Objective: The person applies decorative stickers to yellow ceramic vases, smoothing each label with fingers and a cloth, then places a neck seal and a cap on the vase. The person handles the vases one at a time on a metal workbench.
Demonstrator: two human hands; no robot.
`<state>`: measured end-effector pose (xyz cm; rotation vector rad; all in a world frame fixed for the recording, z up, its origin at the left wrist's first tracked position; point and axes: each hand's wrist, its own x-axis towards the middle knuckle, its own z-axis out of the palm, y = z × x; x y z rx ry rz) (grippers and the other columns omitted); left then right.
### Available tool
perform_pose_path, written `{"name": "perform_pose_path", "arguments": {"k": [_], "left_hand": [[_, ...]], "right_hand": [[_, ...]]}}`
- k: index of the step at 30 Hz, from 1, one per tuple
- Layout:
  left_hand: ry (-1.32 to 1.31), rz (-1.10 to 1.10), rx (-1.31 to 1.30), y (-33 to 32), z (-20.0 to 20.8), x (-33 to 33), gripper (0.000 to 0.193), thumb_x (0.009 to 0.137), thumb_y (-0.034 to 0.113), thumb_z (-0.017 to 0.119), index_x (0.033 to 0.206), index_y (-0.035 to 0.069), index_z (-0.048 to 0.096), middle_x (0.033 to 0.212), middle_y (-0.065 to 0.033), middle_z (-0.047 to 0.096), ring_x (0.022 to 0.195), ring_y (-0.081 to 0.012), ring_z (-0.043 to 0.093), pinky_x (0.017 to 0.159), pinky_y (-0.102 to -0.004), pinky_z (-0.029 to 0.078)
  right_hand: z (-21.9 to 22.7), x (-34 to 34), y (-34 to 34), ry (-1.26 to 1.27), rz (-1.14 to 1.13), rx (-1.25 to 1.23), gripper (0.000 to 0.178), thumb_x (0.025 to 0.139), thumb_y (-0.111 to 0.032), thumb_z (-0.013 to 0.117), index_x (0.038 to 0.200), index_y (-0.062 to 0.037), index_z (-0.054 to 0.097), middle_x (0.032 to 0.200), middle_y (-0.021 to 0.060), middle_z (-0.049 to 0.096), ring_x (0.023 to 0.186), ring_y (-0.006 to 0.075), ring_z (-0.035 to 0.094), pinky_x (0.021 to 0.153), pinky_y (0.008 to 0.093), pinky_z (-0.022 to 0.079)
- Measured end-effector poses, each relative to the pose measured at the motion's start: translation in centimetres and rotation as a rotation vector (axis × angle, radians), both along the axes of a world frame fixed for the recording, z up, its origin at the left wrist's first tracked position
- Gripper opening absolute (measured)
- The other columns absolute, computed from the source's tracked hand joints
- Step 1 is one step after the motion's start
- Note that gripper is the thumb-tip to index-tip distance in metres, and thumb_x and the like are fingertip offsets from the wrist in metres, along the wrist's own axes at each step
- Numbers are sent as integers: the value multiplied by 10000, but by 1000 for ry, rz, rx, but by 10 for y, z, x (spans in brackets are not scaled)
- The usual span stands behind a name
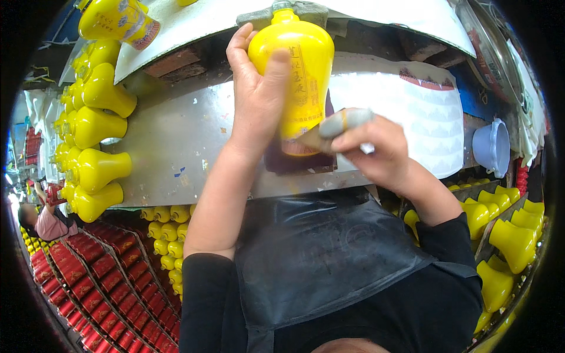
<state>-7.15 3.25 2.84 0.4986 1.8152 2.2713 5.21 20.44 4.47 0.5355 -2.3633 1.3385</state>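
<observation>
My left hand (256,94) grips a glossy yellow ceramic bottle (301,70) by its side, holding it upright on a dark red pad (297,162) on the metal workbench (176,141). The bottle has red writing down its front and a grey cap. My right hand (382,150) holds a grey-wrapped tool (338,125) with a brown wooden tip pressed against the bottle's lower right side, near its base band.
Several yellow bottles (94,126) lie on their sides along the bench's left edge. More yellow bottles (506,229) fill a crate at right. Red boxes (100,276) cover the floor at lower left. A white bowl (493,147) sits at right. Another person (44,220) crouches far left.
</observation>
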Motion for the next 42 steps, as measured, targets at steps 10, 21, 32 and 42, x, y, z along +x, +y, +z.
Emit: {"name": "perform_pose_path", "arguments": {"k": [10, 21, 32, 42], "left_hand": [[90, 54, -167, -20, -18, 25, 762, 1081, 396, 501, 1630, 19, 129, 1547, -193, 365, 1408, -289, 416, 1164, -388, 345], [158, 73, -141, -29, -36, 44, 627, 1026, 244, 611, 1557, 50, 341, 1380, -158, 457, 1128, -214, 577, 984, -348, 506], [118, 60, -46, -33, -38, 43, 658, 1027, 252, 622, 1563, 47, 299, 1384, -143, 449, 1127, -210, 582, 989, -340, 501], [108, 71, -83, -28, -38, 42, 665, 1015, 234, 654, 1541, 46, 294, 1379, -137, 441, 1181, -221, 579, 996, -359, 513]], "right_hand": [[-19, 13, 7, -224, -105, -217, 200, 826, 60, 750, 982, -46, 687, 995, 84, 712, 924, 205, 707, 841, 335, 576], [-31, -30, -8, -596, -153, -380, 633, 1023, -418, 605, 1462, 26, 501, 1193, 227, 687, 1060, 245, 699, 877, 352, 576], [-30, -33, -1, -596, -33, -258, 583, 1022, -389, 556, 1448, 2, 482, 1213, 239, 691, 1110, 297, 689, 964, 394, 538], [-31, -35, 2, -625, 26, -291, 646, 1008, -405, 581, 1509, -22, 439, 1214, 219, 691, 1114, 295, 686, 976, 396, 532]]}}
